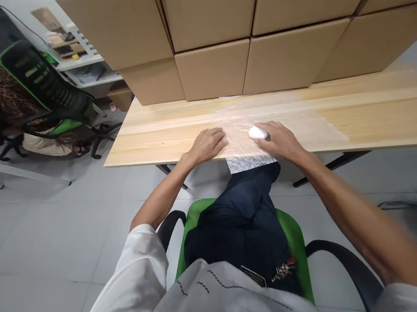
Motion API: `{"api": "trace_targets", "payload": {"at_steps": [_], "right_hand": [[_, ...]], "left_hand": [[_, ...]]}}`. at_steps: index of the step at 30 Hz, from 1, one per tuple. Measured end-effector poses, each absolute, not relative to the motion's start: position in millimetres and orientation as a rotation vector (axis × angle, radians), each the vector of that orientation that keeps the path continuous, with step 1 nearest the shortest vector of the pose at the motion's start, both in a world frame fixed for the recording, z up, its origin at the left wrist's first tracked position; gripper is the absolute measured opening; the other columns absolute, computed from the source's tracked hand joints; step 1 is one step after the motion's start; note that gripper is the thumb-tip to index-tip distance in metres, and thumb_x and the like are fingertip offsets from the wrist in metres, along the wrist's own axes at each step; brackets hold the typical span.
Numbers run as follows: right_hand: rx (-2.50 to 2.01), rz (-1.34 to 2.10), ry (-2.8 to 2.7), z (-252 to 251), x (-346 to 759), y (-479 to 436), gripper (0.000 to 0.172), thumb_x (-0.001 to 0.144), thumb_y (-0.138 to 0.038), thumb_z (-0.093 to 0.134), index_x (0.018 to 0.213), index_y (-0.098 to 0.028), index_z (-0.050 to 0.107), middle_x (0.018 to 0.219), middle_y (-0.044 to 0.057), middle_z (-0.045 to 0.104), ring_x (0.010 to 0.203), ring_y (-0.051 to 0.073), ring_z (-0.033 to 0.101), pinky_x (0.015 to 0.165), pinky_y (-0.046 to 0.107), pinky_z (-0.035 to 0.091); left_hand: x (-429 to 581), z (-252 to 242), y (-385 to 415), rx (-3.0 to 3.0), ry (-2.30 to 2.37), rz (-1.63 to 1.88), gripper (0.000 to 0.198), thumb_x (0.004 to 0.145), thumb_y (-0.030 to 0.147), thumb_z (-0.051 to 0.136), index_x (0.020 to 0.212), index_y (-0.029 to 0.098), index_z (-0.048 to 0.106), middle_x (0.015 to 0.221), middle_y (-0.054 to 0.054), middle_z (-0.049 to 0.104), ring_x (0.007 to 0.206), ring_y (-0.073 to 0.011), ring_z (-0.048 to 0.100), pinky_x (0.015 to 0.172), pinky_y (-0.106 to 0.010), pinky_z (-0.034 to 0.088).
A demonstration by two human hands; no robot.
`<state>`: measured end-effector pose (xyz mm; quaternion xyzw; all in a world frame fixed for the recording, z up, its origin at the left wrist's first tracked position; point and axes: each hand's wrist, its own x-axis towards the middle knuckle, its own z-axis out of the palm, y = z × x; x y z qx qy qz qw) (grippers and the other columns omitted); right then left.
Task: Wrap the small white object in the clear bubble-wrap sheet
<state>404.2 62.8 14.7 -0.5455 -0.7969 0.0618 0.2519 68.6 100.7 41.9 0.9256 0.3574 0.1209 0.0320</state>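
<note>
A clear sheet of bubble wrap (pixel 244 144) lies on the wooden table (pixel 357 115) and hangs a little over its near edge. My left hand (pixel 207 145) rests on the sheet's left edge, fingers curled down onto it. My right hand (pixel 279 141) lies on the sheet's right side, and its fingertips touch a small white oval object (pixel 257 132) that sits on the wrap. Whether those fingers pinch the object or only touch it does not show.
Stacked cardboard boxes (pixel 211 36) line the back of the table. I sit on a green chair (pixel 290 227). At the left, another person sits beside a green-and-black office chair (pixel 49 93), with shelves (pixel 83 65) behind.
</note>
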Motion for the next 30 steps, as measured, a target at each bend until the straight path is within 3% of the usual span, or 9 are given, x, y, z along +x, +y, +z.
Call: {"api": "trace_targets", "payload": {"at_steps": [5, 9, 14, 17, 22, 30], "right_hand": [[-1.467, 0.168, -2.215, 17.9, 377.1, 66.7, 0.064, 0.104, -0.043, 0.064, 0.158, -0.012, 0.079, 0.147, 0.026, 0.083, 0.133, 0.048, 0.074, 0.12, 0.066, 0.06], [-1.424, 0.189, -2.275, 22.3, 355.1, 72.7, 0.061, 0.107, -0.039, 0.065, 0.162, -0.015, 0.077, 0.152, 0.023, 0.082, 0.137, 0.046, 0.072, 0.122, 0.063, 0.059], [-1.373, 0.188, -2.315, 25.5, 340.3, 79.8, 0.056, 0.11, -0.041, 0.065, 0.159, -0.017, 0.078, 0.15, 0.021, 0.083, 0.137, 0.045, 0.071, 0.122, 0.061, 0.058], [-1.363, 0.181, -2.319, 25.8, 340.8, 77.4, 0.057, 0.109, -0.04, 0.063, 0.16, -0.017, 0.077, 0.15, 0.022, 0.083, 0.135, 0.045, 0.071, 0.119, 0.061, 0.058], [-1.489, 0.049, -2.304, 25.5, 341.0, 61.8, 0.058, 0.111, -0.041, 0.06, 0.16, -0.013, 0.075, 0.145, 0.025, 0.082, 0.128, 0.045, 0.07, 0.113, 0.058, 0.058], [-1.563, -0.198, -2.198, 16.5, 317.3, 30.2, 0.058, 0.121, -0.051, 0.048, 0.153, -0.012, 0.076, 0.127, 0.027, 0.081, 0.118, 0.045, 0.07, 0.105, 0.057, 0.058]], "left_hand": [[58.3, 45.6, 66.4, 2.924, 1.169, 0.306, 0.048, 0.128, 0.048, 0.045, 0.132, 0.016, 0.08, 0.141, -0.02, 0.083, 0.131, -0.0365, 0.075, 0.121, -0.053, 0.056], [47.9, 38.6, 42.9, 3.013, 1.223, 0.334, 0.059, 0.127, 0.064, 0.045, 0.129, 0.017, 0.081, 0.128, -0.019, 0.08, 0.118, -0.0375, 0.071, 0.122, -0.056, 0.053], [44.2, 29.5, 29.8, 3.121, 1.186, 0.38, 0.077, 0.124, 0.078, 0.039, 0.131, 0.014, 0.081, 0.121, -0.02, 0.076, 0.116, -0.0386, 0.067, 0.13, -0.062, 0.048], [44.3, 26.7, 27.5, 3.125, 1.112, 0.397, 0.079, 0.123, 0.08, 0.037, 0.138, 0.015, 0.079, 0.123, -0.02, 0.074, 0.119, -0.0392, 0.065, 0.126, -0.062, 0.051], [41.4, 20.6, 32.8, 3.064, 1.03, 0.35, 0.075, 0.125, 0.073, 0.038, 0.156, 0.014, 0.073, 0.136, -0.023, 0.071, 0.122, -0.0394, 0.062, 0.108, -0.054, 0.056], [50.1, 16.7, 42.3, 2.965, 1.122, 0.363, 0.06, 0.129, 0.058, 0.045, 0.152, 0.017, 0.081, 0.135, -0.02, 0.075, 0.126, -0.0365, 0.066, 0.112, -0.052, 0.054]]}}
